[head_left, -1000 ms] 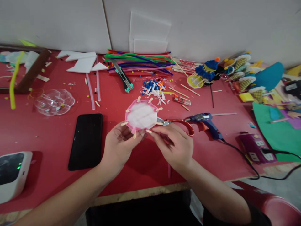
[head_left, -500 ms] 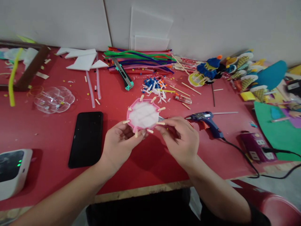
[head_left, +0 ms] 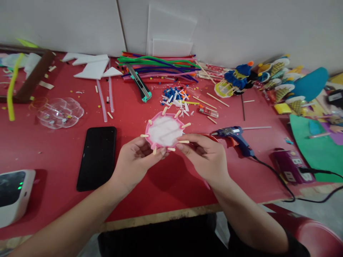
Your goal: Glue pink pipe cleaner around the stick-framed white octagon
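Observation:
Above the red table I hold a round white disc with a pink edge (head_left: 165, 130) and several short wooden sticks standing out around its rim. My left hand (head_left: 136, 157) is closed on its lower left edge, thumb in front and fingers behind. At its lower right, my right hand (head_left: 205, 151) pinches the rim with thumb and forefinger, close to one wooden stick (head_left: 183, 142). The underside of the disc is hidden. Just right of my right hand lies a blue glue gun (head_left: 235, 137) with a glue stick in its back.
A black phone (head_left: 97, 157) lies left of my left hand. Behind are a box cutter (head_left: 139, 84), colourful pipe cleaners (head_left: 160, 66), small cut scraps (head_left: 175, 98) and a clear flower-shaped tray (head_left: 61, 112). A purple power box (head_left: 292, 167) and its cord are at the right.
The disc has shifted slightly and tilted a little in my hands. My right hand has moved slightly along the rim; both hands keep hold of it.

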Tool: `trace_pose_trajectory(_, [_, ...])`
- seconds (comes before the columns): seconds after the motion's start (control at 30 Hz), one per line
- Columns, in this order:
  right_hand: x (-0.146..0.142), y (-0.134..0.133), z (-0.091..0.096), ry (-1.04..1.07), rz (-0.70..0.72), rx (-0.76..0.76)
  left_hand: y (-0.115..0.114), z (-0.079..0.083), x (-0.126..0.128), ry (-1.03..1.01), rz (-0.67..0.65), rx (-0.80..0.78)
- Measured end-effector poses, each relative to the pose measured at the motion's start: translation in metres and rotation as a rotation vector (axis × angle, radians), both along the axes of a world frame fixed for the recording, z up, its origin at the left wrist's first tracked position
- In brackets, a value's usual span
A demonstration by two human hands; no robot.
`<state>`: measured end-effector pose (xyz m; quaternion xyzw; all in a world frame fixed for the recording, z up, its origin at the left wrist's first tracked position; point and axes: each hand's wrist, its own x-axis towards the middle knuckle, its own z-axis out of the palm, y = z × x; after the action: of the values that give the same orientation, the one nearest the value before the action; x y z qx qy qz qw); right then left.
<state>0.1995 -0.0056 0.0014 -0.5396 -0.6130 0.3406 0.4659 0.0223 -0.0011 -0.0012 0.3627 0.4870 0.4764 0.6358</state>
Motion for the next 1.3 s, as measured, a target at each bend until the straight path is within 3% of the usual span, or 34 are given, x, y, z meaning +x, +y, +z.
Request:
trace_pose_trajectory(0.33, [-0.0041, -0.0007, -0.0021, 0.060, -0.064, 0.000, -0.0026, -0.0060, 0.0049, -0.061, 0.144, -0.005])
trace_pose_trajectory(0.53, [-0.0039, -0.0032, -0.0059, 0.017, -0.073, 0.082, -0.0037, -0.0041, 0.0065, -0.084, 0.184, 0.009])
trace_pose_trajectory(0.83, [-0.0039, -0.0040, -0.0056, -0.019, -0.082, 0.118, -0.0035, -0.0066, 0.0082, -0.266, 0.137, 0.007])
trace_pose_trajectory(1.1, [-0.0050, -0.0045, -0.0079, 0.004, -0.084, 0.147, -0.0032, -0.0091, 0.0071, -0.313, 0.129, -0.052])
trace_pose_trajectory(1.3, [-0.0046, -0.0048, -0.0083, -0.015, -0.080, 0.167, -0.0027, -0.0085, 0.0071, -0.295, 0.085, 0.025])
